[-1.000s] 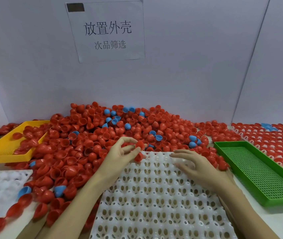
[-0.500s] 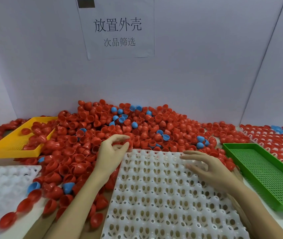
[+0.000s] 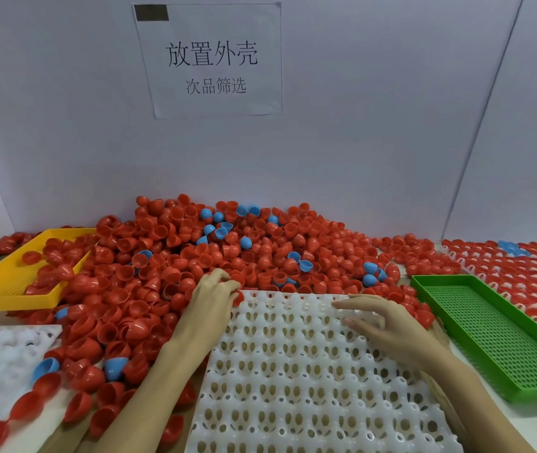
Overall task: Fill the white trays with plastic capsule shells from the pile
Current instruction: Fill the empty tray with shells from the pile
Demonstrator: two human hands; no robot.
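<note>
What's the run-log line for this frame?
left hand: curled into shell pile at tray edge | right hand: open, resting on white tray | tray: no shells seated

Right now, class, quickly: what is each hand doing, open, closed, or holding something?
Left hand: fingers curled into the red plastic capsule shells at the pile's edge; whether it grips one cannot be told.
Right hand: open, fingers spread over the white perforated plastic tray, holding nothing.
</note>
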